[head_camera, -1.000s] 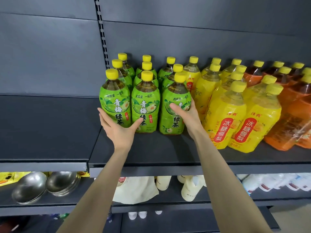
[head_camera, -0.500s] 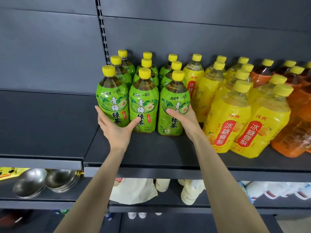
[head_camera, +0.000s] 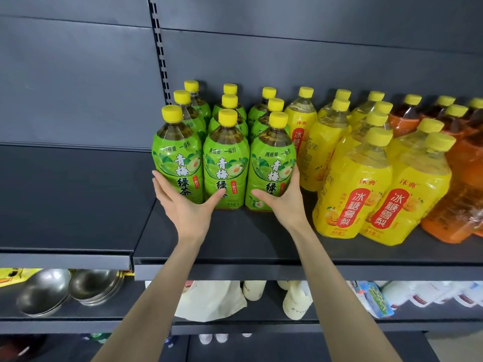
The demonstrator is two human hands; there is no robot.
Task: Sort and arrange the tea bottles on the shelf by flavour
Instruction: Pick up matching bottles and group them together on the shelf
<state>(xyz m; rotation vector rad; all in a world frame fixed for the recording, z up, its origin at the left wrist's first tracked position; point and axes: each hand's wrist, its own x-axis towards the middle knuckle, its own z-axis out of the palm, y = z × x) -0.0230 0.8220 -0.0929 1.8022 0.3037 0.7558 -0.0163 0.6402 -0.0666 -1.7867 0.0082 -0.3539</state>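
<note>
Green tea: nine green-labelled plastic tea bottles with yellow caps stand upright in three files of three on the dark grey metal shelf, at the left end of the stock and set back from the front edge.
Left side: the left hand lies flat on the outer side of the front-left bottle, fingers straight, thumb spread wide to the middle bottle's base.
Right side: the right hand presses the outer side of the front-right bottle, fingers pointing up, thumb stretched across its lower front.
Yellow flavour: yellow-labelled plastic bottles stand just right of the green block, the front pair nearer the edge.
Orange flavour: orange-labelled plastic bottles stand at the far right, cut by the frame.
Below: stacked steel bowls and a white plastic bag sit on the lower shelf.
</note>
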